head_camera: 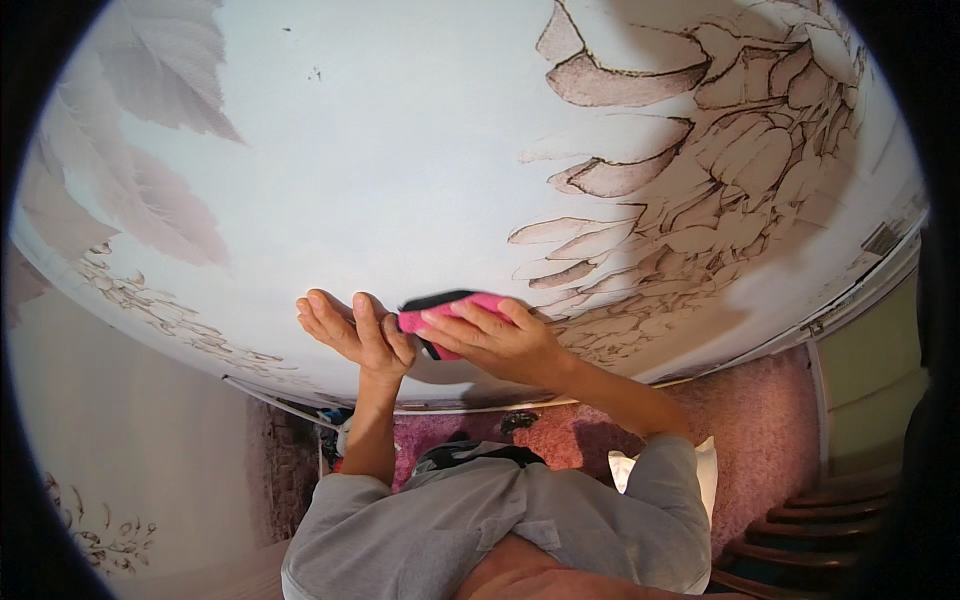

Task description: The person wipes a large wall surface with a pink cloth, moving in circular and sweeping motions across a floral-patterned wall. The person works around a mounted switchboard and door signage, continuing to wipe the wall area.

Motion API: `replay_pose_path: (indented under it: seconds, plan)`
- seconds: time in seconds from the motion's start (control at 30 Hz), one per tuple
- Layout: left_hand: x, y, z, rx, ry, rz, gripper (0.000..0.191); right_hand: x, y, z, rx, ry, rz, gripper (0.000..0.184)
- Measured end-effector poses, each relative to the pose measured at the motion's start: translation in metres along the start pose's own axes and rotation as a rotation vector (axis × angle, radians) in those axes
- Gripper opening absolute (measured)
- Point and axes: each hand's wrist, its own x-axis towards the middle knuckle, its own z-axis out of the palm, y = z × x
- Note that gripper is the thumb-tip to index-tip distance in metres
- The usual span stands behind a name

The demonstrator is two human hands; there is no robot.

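Observation:
In front of me is a wall [375, 187] covered in pale paper or a mural, with large brown-outlined petals on the right and faded leaves on the left. My right hand [517, 341] grips a pink-and-black pad [454, 311] with its dark side towards the wall; its exact kind is unclear. Beside it, my left hand [356, 334] lies against the wall, fingers up and holding nothing. The left thumb is close to the pad's left end; whether they touch cannot be told. Small dark marks [315, 73] show higher up on the pale surface.
Below the wall spreads a pinkish-red carpet [772, 405]. Curved wooden slats [810, 532], perhaps a chair back, stand at lower right. A white object [705, 469] sits beside my right arm. A thin white bar [274, 401] juts out near my left elbow.

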Motion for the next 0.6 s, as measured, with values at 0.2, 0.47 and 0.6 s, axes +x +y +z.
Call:
replay_pose_path:
  seconds: [0.2,0.47,0.6]
  plan:
    - [0.005,0.005,0.005,0.0,0.042,0.019,0.055,-0.011,0.039,-0.034,-0.013,0.021,0.093,0.044]
    - [0.009,0.004,-0.005,0.039,-0.015,0.034,0.056,0.078,0.108,-0.073,-0.099,0.363,0.419,0.065]
    - [0.005,0.002,-0.004,0.027,-0.022,0.016,0.056,0.077,0.08,-0.055,-0.096,0.262,0.34,0.068]
